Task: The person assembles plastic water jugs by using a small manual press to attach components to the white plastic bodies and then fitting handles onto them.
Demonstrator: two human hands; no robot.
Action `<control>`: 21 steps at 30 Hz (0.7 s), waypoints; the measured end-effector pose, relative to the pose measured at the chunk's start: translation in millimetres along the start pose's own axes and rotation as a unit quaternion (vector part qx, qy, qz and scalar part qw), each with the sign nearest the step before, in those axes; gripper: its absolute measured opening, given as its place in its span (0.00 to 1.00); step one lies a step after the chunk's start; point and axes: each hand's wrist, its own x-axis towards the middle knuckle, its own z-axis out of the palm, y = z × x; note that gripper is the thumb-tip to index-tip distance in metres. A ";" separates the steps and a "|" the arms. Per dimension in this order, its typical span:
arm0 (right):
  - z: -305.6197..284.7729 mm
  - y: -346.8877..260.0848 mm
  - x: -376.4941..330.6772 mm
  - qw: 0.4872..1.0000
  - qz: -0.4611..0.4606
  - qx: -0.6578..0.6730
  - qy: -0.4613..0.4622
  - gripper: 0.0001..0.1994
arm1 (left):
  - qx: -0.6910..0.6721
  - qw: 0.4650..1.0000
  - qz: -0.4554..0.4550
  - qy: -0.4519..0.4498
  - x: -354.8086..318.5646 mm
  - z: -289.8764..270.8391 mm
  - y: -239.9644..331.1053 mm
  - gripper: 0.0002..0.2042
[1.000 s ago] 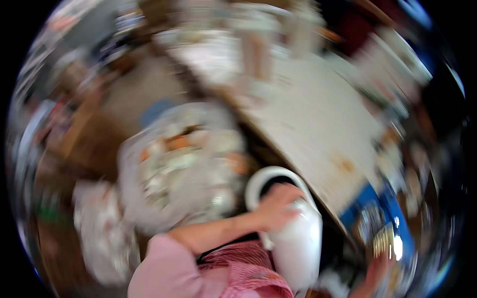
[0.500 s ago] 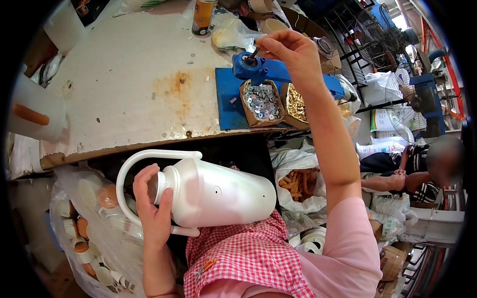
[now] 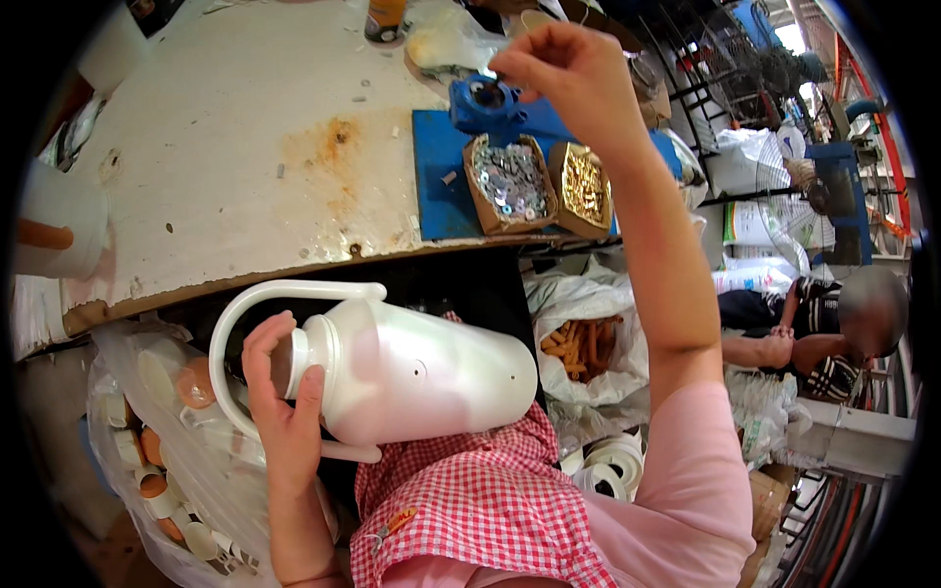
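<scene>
Since half a second ago the right hand [image 3: 573, 73] is staying raised over the blue fixture [image 3: 483, 101] at the surface's [image 3: 225, 147] far edge. Below its near edge, the left hand [image 3: 284, 412], fingers curling round the neck, is steadying the white jug [image 3: 412, 367] sideways on the lap; right fingertips are pinching something too small to identify above the two part boxes [image 3: 510, 181]

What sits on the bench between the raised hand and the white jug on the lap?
In the head view, two small cardboard boxes, one of silver washers and one of gold pieces, lie between the right hand and the white jug.
</scene>
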 end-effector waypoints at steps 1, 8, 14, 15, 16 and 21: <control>-4.8 7.0 0.5 1.000 0.010 -0.017 -0.016 0.06 | 0.002 1.000 0.001 -0.003 1.3 1.5 -2.4 0.24; 18.1 -18.3 0.9 0.991 -0.034 0.128 0.012 0.06 | 0.086 0.995 -0.019 -0.039 5.0 -0.3 20.3 0.21; 6.6 30.1 -86.0 0.990 -0.001 0.098 0.105 0.05 | 0.263 0.953 0.006 -0.151 5.9 -23.2 37.6 0.25; 11.0 43.2 -102.7 0.985 0.107 0.122 0.066 0.04 | 0.246 0.958 0.003 -0.147 2.8 -21.9 35.6 0.26; 11.7 37.8 -106.9 0.995 0.063 -0.075 0.015 0.04 | 0.226 0.966 -0.007 -0.123 -2.5 -22.1 31.9 0.28; 45.6 113.0 -93.7 0.969 -0.057 -0.241 -0.020 0.07 | 0.187 0.978 -0.027 -0.087 -4.0 -12.7 30.1 0.28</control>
